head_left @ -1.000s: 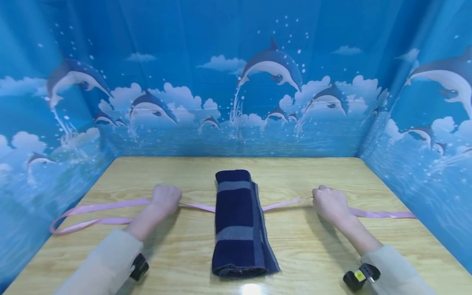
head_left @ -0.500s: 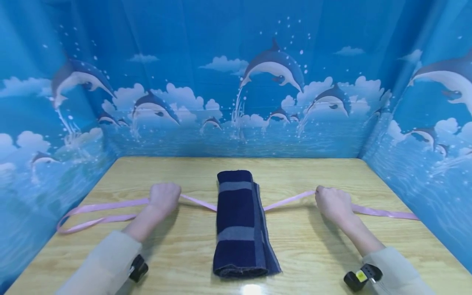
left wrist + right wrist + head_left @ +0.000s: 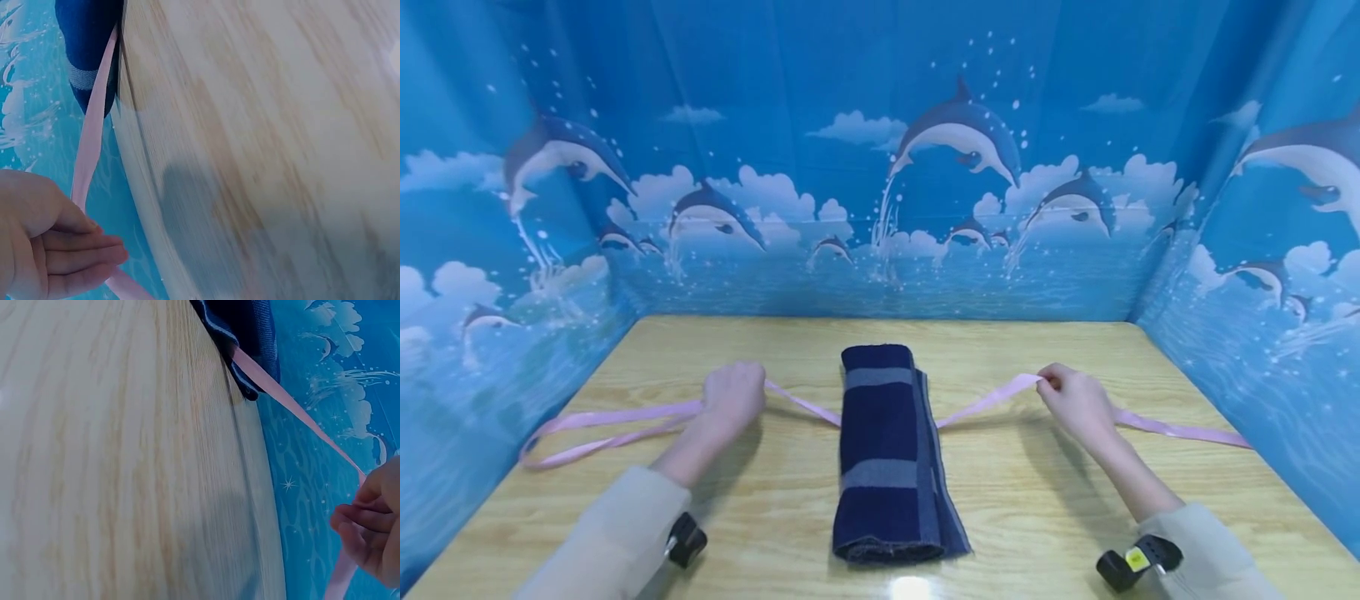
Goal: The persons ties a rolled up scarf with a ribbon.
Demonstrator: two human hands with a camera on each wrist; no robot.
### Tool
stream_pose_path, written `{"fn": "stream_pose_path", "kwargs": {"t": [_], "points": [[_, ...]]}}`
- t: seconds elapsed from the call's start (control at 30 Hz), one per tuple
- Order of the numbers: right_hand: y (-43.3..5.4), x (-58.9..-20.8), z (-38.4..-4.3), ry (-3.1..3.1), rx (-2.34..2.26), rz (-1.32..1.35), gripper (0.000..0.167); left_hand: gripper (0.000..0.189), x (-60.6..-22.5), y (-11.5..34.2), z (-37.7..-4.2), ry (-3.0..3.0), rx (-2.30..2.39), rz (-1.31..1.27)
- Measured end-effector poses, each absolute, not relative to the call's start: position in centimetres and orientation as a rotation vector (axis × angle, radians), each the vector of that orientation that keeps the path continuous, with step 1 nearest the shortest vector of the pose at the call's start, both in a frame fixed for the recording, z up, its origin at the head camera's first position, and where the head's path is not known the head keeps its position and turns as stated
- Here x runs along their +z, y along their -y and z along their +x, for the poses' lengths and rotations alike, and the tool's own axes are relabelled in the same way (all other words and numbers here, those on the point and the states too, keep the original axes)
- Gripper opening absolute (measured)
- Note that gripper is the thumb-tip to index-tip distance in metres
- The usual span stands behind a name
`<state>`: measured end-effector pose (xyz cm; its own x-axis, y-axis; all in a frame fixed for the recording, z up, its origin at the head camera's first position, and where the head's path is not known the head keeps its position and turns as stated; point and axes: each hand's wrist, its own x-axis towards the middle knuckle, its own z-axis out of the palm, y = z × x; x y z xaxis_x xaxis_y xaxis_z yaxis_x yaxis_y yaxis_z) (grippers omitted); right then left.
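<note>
A rolled dark-blue cloth with grey stripes point(image 3: 878, 433) lies lengthwise mid-table. Beneath it runs a pink ribbon point(image 3: 988, 402), coming out on both sides. My left hand point(image 3: 733, 396) grips the ribbon left of the roll; in the left wrist view the fingers point(image 3: 81, 262) are curled round it. On the right, my right hand point(image 3: 1078, 404) pinches the ribbon between thumb and fingers, seen too in the right wrist view, where the ribbon point(image 3: 294, 403) slants up to the cloth. Both held stretches rise off the table. The part of the ribbon under the roll is hidden.
The wooden table point(image 3: 760, 517) has a blue dolphin-print curtain point(image 3: 775, 167) around its back and sides. A ribbon loop point(image 3: 542, 433) trails at the left edge, and a ribbon tail point(image 3: 1187, 432) reaches the right edge.
Both hands have lifted slightly, raising the ribbon on either side of the roll. The right-hand fingers have shifted their hold on the ribbon. The cloth roll stays in place.
</note>
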<state>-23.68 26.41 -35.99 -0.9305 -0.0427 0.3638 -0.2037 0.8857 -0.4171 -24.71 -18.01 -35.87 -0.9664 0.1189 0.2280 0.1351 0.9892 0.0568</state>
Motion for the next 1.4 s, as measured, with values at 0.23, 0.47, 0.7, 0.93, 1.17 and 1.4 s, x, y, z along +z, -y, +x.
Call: {"fn": "stream_pose_path", "kwargs": {"t": [0.23,0.47,0.7,0.93,1.17,1.4], "points": [[-26.0,-35.7,-23.7,2.621,0.704,0.158,0.022,0.015,-35.7,18.2,-24.8,2.888,-0.160,-0.166],[-25.7,-35.3,-23.8,2.614,0.749,0.153,0.027,0.015,-35.4,17.8,-24.8,2.792,-0.301,-0.194],[-25.2,-34.9,-23.9,2.546,0.751,0.234,0.035,0.018,-35.4,17.4,-25.1,2.627,-0.419,-0.220],[-24.7,-34.8,-23.7,2.510,0.771,0.240,0.029,0.030,-35.4,16.9,-25.0,2.594,-0.549,-0.232],[-24.4,-34.7,-24.0,2.418,0.778,0.265,0.025,0.030,-35.2,16.1,-25.0,2.484,-0.711,-0.244],[-24.0,-34.4,-24.3,2.278,0.774,0.326,0.020,0.018,-34.6,14.9,-25.1,2.308,-0.849,-0.307]]}}
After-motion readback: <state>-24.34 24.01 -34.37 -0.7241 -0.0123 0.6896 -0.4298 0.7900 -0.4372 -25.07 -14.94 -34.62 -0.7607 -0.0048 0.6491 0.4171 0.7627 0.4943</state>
